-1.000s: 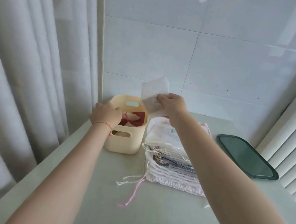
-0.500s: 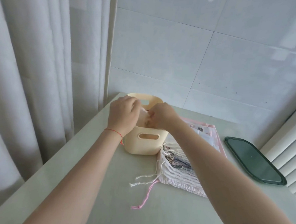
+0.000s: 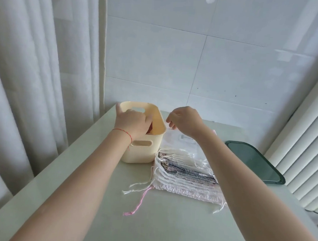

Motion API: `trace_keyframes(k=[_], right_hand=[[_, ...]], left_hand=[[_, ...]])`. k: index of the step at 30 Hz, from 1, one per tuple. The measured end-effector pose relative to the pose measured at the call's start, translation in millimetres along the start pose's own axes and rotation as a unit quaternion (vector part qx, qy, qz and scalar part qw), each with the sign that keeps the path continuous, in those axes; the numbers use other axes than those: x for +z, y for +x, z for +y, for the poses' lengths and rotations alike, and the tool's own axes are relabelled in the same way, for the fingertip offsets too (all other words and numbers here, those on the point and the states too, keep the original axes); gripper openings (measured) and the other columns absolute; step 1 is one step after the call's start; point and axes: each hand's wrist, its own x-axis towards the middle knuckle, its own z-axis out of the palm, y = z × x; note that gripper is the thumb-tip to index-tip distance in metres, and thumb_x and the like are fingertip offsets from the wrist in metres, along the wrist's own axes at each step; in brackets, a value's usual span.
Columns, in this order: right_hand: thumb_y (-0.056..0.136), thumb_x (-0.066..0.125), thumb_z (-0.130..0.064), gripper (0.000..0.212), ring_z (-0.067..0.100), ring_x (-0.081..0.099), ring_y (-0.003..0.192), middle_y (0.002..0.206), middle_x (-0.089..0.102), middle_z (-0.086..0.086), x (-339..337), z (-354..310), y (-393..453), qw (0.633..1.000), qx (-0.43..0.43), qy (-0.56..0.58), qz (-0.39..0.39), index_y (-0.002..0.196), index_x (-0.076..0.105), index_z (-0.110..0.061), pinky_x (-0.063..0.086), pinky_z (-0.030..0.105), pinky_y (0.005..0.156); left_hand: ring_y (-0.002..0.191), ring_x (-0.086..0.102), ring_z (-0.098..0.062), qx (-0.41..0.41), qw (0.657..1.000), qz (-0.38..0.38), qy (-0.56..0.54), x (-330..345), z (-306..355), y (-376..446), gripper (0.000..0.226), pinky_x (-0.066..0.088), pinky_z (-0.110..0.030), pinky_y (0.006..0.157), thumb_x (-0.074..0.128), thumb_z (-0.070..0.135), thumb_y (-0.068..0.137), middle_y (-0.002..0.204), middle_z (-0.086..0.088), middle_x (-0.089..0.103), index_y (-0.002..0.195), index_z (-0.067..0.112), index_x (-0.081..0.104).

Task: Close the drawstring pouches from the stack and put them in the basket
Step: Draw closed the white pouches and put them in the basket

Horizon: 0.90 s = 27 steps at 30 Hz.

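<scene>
A cream plastic basket (image 3: 143,154) with handle slots stands at the table's far left. My left hand (image 3: 131,121) reaches down into it, thumb spread over the far rim, fingers pointing at red fabric inside; the fingertips are hidden. A stack of flat drawstring pouches (image 3: 184,173), white, pink and blue-grey, lies just right of the basket with loose white cords (image 3: 136,187) and a pink cord (image 3: 139,203) trailing toward me. Above the far end of the stack hovers my right hand (image 3: 185,120), fingers loosely curled and holding nothing. The top pouch (image 3: 177,142) is white.
A dark green tray (image 3: 254,161) lies on the right of the table. White curtains hang along the left edge, a tiled wall stands behind, and a ribbed white radiator is at the right. The pale green tabletop (image 3: 148,227) stretches toward me.
My right hand brought a white pouch down into the basket, let go and drew back to the right over the stack. My left hand moved from the rim into the basket.
</scene>
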Motion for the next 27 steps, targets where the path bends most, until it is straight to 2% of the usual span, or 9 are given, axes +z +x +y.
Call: trace_keyframes(k=[2,4,6,8,10,14,17,22,27], right_hand=[[0.087,0.048,-0.017,0.026,0.025,0.068,0.083,0.080,0.073,0.004,-8,27,-7,0.999,0.025,-0.009,0.020,0.081,0.072,-0.009,0.053,0.030,0.065],[0.089,0.047,-0.016,0.027,0.027,0.066,0.086,0.092,0.073,0.007,-12,54,-16,0.996,0.046,-0.071,0.017,0.093,0.072,-0.009,0.047,0.028,0.062],[0.091,0.048,-0.017,0.028,0.021,0.062,0.099,0.112,0.069,0.001,-11,78,-25,0.987,0.060,-0.147,-0.024,0.107,0.070,-0.016,0.046,0.027,0.074],[0.093,0.053,-0.018,0.031,0.019,0.057,0.115,0.128,0.062,0.000,-3,99,-31,0.980,0.065,-0.165,-0.093,0.123,0.063,-0.020,0.045,0.029,0.096],[0.094,0.057,-0.018,0.035,0.017,0.056,0.119,0.133,0.060,0.000,0,115,-38,0.977,0.067,-0.159,-0.124,0.129,0.060,-0.021,0.043,0.026,0.100],[0.091,0.060,-0.015,0.039,0.016,0.054,0.121,0.135,0.057,0.000,5,126,-42,0.982,0.041,-0.134,-0.123,0.130,0.059,-0.023,0.042,0.022,0.094],[0.091,0.060,-0.018,0.032,0.018,0.055,0.118,0.134,0.056,0.000,11,131,-36,0.984,0.024,-0.143,-0.107,0.122,0.064,-0.023,0.047,0.029,0.098],[0.099,0.051,-0.019,0.021,0.022,0.057,0.082,0.122,0.050,0.007,13,140,-32,0.995,0.041,-0.089,0.031,0.114,0.066,-0.017,0.044,0.029,0.073],[0.097,0.047,-0.011,0.018,0.023,0.055,0.093,0.100,0.064,0.006,5,149,-43,0.993,0.066,0.016,0.096,0.102,0.065,-0.009,0.038,0.029,0.076]], left_hand=[[0.081,0.052,-0.024,0.039,0.985,0.160,-0.052,-2,25,-1,0.047,0.021,-0.047,0.109,0.026,0.030,0.100,0.066,0.002,0.053,0.061,0.018,0.049],[0.069,0.051,-0.030,0.094,0.962,0.220,-0.129,0,51,-3,0.040,0.034,-0.037,0.083,0.035,0.026,0.094,0.056,0.002,0.044,0.055,0.018,0.039],[0.059,0.046,-0.030,0.136,0.957,0.188,-0.175,5,77,-7,0.039,0.030,-0.033,0.064,0.042,0.023,0.093,0.049,0.004,0.039,0.055,0.016,0.040],[0.061,0.052,-0.023,0.137,0.960,0.099,-0.222,16,94,-12,0.033,0.035,-0.030,0.056,0.045,0.024,0.094,0.057,0.003,0.053,0.063,0.018,0.055],[0.080,0.064,-0.023,0.120,0.967,0.026,-0.223,26,110,-16,0.029,0.050,-0.031,0.067,0.043,0.024,0.094,0.088,0.000,0.071,0.089,0.018,0.071],[0.122,0.054,-0.021,0.085,0.972,-0.105,-0.194,43,119,-19,0.040,0.044,-0.032,0.100,0.040,0.017,0.097,0.139,-0.003,0.055,0.134,0.020,0.057],[0.125,0.049,-0.024,0.059,0.979,-0.120,-0.151,55,111,-18,0.043,0.043,-0.035,0.100,0.038,0.017,0.097,0.143,-0.007,0.048,0.139,0.019,0.049],[0.129,0.041,-0.027,0.012,0.992,-0.096,-0.079,65,105,-21,0.044,0.034,-0.044,0.103,0.039,0.018,0.094,0.140,-0.006,0.044,0.137,0.022,0.047],[0.129,0.042,-0.024,0.018,0.979,-0.058,-0.193,83,101,-23,0.047,0.039,-0.038,0.100,0.053,0.029,0.088,0.140,-0.003,0.043,0.135,0.029,0.049]])
